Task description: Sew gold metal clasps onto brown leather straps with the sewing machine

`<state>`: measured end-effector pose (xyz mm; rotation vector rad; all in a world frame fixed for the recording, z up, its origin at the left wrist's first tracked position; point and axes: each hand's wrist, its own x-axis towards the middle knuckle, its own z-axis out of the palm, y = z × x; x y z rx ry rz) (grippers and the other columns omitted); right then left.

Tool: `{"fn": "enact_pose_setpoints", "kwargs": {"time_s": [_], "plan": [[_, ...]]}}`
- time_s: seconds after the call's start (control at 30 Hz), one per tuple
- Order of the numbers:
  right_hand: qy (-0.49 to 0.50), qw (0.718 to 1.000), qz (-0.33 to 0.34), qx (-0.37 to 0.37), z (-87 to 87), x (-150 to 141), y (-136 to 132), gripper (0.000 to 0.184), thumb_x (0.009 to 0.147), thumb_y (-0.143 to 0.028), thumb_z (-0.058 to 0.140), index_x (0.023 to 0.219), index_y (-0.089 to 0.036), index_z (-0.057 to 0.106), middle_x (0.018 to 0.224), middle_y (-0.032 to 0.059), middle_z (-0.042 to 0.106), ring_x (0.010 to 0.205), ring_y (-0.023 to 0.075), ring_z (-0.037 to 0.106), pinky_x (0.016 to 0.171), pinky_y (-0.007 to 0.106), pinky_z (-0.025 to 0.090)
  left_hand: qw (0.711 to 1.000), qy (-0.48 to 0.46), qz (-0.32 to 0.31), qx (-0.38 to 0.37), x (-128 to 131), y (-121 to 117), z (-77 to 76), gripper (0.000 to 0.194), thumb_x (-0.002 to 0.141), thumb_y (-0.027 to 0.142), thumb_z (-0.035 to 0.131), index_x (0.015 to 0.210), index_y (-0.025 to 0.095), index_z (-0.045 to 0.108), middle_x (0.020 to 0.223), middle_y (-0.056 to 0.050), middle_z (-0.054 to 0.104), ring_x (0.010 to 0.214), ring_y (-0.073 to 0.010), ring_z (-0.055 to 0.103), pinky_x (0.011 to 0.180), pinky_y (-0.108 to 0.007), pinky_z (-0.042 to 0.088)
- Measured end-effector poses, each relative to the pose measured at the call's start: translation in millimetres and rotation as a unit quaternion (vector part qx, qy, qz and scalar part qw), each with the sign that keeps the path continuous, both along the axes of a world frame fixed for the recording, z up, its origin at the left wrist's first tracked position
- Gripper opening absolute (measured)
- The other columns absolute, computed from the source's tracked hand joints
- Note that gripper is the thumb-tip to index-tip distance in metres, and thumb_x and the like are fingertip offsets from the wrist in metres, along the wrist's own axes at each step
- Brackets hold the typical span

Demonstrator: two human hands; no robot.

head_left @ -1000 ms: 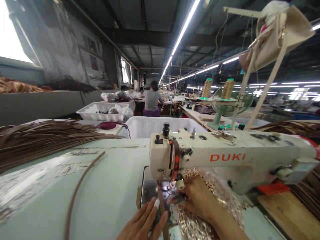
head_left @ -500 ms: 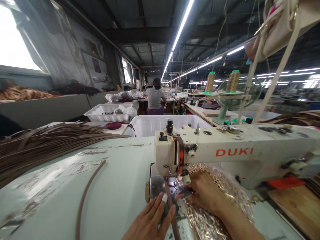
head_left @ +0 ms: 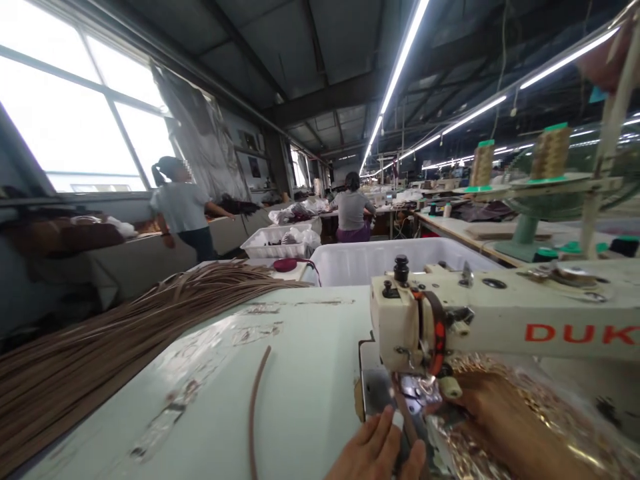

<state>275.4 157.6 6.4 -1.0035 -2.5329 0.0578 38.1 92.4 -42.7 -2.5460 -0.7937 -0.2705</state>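
A cream DUKI sewing machine head (head_left: 480,313) fills the lower right, above a steel needle plate (head_left: 376,393). My left hand (head_left: 375,448) lies with spread fingers beside a narrow brown leather strap (head_left: 411,427) running under the presser foot. My right hand (head_left: 510,427) reaches toward the needle from the right, over a clear bag of gold-coloured chain (head_left: 545,407). Its fingertips are partly hidden among the shiny metal, so what they hold is unclear. A loose brown strap (head_left: 254,413) lies on the pale green table (head_left: 305,393), and a large bundle of brown strips (head_left: 125,340) spreads over its left side.
A white plastic bin (head_left: 400,261) stands behind the machine, with a white tray (head_left: 277,243) beyond it. A person (head_left: 180,203) stands at the left by the windows, and a seated person (head_left: 353,212) works farther down the aisle. Thread cones (head_left: 550,153) stand at right.
The whole scene has shifted right in view as the head turned left. A standing person has come into view at the left. My hands stay at the needle.
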Motion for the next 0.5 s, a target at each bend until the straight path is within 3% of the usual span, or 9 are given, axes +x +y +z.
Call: {"fn": "enact_pose_setpoints", "kwargs": {"time_s": [0.1, 0.23, 0.37, 0.5], "plan": [[-0.010, 1.000, -0.009, -0.010, 6.9, 0, -4, 0.022, 0.088, -0.024, 0.054, 0.071, -0.022, 0.068, 0.070, 0.0042, 0.066, 0.071, 0.0181, 0.063, 0.065, 0.024, 0.040, 0.999, 0.024, 0.004, -0.038, 0, -3, -0.3, 0.041, 0.093, 0.018, 0.044, 0.133, 0.010, 0.036, 0.117, -0.020, 0.060, 0.119, -0.0334, 0.048, 0.092, -0.039, 0.049], [-0.030, 0.999, -0.019, -0.022, 13.2, -1, -7, 0.026, 0.089, -0.031, 0.055, 0.068, -0.020, 0.064, 0.069, 0.0028, 0.065, 0.070, 0.0162, 0.062, 0.063, 0.023, 0.036, 0.995, 0.029, 0.030, -0.091, -3, -2, -14.4, 0.059, 0.084, 0.007, 0.043, 0.140, 0.011, 0.024, 0.128, -0.022, 0.052, 0.127, -0.0367, 0.036, 0.095, -0.046, 0.045], [-0.026, 0.999, -0.030, -0.015, 11.2, -1, -4, 0.031, 0.088, -0.041, 0.057, 0.066, -0.020, 0.061, 0.068, 0.0000, 0.064, 0.065, 0.0141, 0.060, 0.059, 0.024, 0.032, 0.990, 0.011, 0.029, -0.138, -6, 2, -28.5, 0.070, 0.084, 0.013, 0.043, 0.145, 0.012, 0.010, 0.136, -0.024, 0.042, 0.131, -0.0401, 0.025, 0.097, -0.052, 0.041], [-0.015, 0.999, -0.033, -0.008, 8.2, -1, -2, 0.033, 0.086, -0.047, 0.058, 0.066, -0.020, 0.061, 0.066, -0.0016, 0.062, 0.063, 0.0136, 0.059, 0.058, 0.025, 0.029, 0.983, 0.001, 0.033, -0.182, -5, -2, -18.5, 0.070, 0.084, 0.014, 0.044, 0.146, 0.015, 0.011, 0.140, -0.023, 0.036, 0.133, -0.0382, 0.018, 0.100, -0.053, 0.037]]}}
